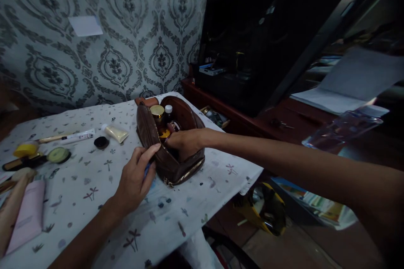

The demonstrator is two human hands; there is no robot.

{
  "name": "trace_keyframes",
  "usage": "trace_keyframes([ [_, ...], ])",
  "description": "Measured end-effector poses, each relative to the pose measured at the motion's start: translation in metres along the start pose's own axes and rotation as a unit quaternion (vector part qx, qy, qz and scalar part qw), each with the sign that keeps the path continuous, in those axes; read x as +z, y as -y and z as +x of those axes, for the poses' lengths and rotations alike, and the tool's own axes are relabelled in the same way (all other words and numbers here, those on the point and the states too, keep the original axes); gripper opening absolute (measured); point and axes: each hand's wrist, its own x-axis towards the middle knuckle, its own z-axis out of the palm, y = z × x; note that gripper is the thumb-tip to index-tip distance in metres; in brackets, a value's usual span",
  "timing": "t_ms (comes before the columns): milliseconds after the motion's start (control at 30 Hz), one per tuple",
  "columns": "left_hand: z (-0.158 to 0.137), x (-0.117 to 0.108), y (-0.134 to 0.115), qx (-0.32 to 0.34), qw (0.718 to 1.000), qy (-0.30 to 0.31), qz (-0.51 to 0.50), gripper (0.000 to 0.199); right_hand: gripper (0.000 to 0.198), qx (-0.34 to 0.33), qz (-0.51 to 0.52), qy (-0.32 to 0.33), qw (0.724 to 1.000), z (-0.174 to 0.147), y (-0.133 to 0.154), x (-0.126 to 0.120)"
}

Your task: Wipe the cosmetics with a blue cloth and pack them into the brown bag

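A brown zippered cosmetic bag (147, 124) stands unzipped on the patterned tablecloth. My left hand (134, 176) is at its near left side, with fingers curled and the index fingertip on the bag's rim. A small blue patch shows between the fingers; I cannot make out what it is. Inside the bag is my right hand (187, 141), its fingers mostly hidden by the bag's wall. Near those fingers are a gold-lidded jar (157, 112), a small dark bottle with a white cap (168, 110) and an amber item (164, 133).
Left on the tablecloth (123, 214) lie a cream tube (115, 133), a black round lid (101, 142), a green compact (58, 155), a yellow round item (25, 149) and a pink tube (28, 214). A large black screen (252, 29) and an open notebook (334, 96) are at right.
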Motion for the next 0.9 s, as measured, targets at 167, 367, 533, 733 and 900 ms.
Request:
trace_keyframes([
  [167, 0.0, 0.0, 0.001, -0.005, 1.0, 0.008, 0.002, 0.051, 0.049, -0.041, 0.035, -0.029, 0.998, 0.003, -0.015, 0.011],
  [367, 0.002, 0.0, -0.001, 0.001, 1.0, 0.009, 0.012, 0.05, 0.05, -0.033, 0.043, -0.044, 0.998, 0.004, -0.022, 0.012],
  [533, 0.001, 0.0, 0.0, 0.005, 1.0, 0.011, 0.013, 0.051, 0.047, -0.041, 0.127, -0.076, 0.988, 0.008, -0.03, 0.009],
  [733, 0.001, 0.001, 0.001, -0.002, 1.0, 0.009, 0.017, 0.049, 0.046, 0.007, 0.167, -0.14, 0.976, 0.013, -0.034, 0.004],
  [900, 0.001, 0.0, 0.0, 0.002, 1.0, 0.014, 0.014, 0.05, 0.047, 0.103, 0.12, -0.272, 0.949, 0.022, -0.029, -0.001],
])
